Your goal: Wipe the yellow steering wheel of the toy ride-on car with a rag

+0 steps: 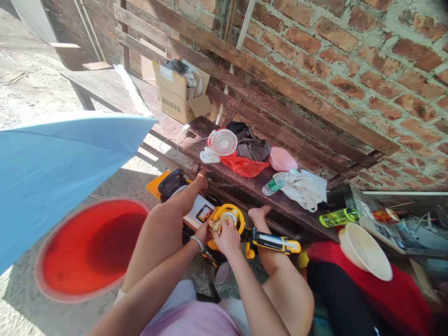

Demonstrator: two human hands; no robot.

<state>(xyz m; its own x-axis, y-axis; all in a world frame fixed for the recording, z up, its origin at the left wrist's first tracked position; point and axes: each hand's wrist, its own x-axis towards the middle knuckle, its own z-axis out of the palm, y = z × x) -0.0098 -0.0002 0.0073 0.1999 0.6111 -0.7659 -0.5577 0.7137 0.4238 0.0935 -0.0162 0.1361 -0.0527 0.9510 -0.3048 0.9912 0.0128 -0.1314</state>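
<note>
In front of my lap, a small yellowish-brown lump [216, 226] with darker spots is held between both hands; it looks like food, but its kind is unclear. My left hand [202, 233], with a beaded bracelet at the wrist, has its fingers closed on the lump's left side. Closed on the right side is my right hand [227, 237], whose back hides part of it. Just beyond the hands is the yellow steering wheel [239, 213] of a child's ride-on toy [196, 211], which stands between my legs.
A red tub [66, 252] is at left, below a blue canopy [63, 172]. The wooden bench [168, 128] bears a cardboard box [173, 100], a white fan [224, 142], a water bottle [275, 185] and bags. A cream basin [364, 252] rests near a person's dark-clothed leg [336, 289].
</note>
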